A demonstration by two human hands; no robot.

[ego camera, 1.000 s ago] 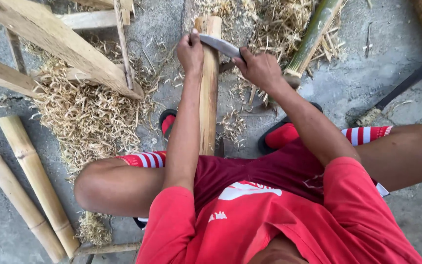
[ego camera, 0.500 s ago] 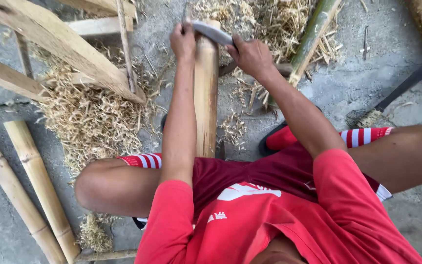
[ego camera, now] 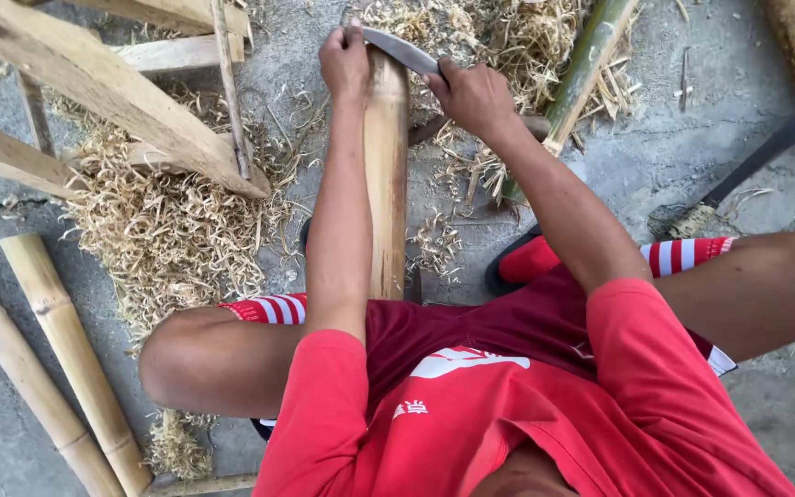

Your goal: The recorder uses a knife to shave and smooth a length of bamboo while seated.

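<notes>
A pale peeled bamboo pole (ego camera: 385,175) runs away from me between my knees. Across its far end lies a curved metal blade (ego camera: 404,50). My left hand (ego camera: 345,62) grips the blade's left end, fingers closed over it. My right hand (ego camera: 471,92) grips the blade's right end beside the pole. Both arms are stretched forward. The blade's handle parts are hidden inside my fists.
Heaps of bamboo shavings (ego camera: 172,230) cover the concrete floor at left and far ahead. A wooden frame (ego camera: 103,92) stands at upper left. Two bamboo poles (ego camera: 57,350) lie at lower left, a green bamboo pole (ego camera: 581,74) at upper right. A dark bar (ego camera: 775,143) lies right.
Both hands have pushed the blade farther away along the pole, toward its far end.
</notes>
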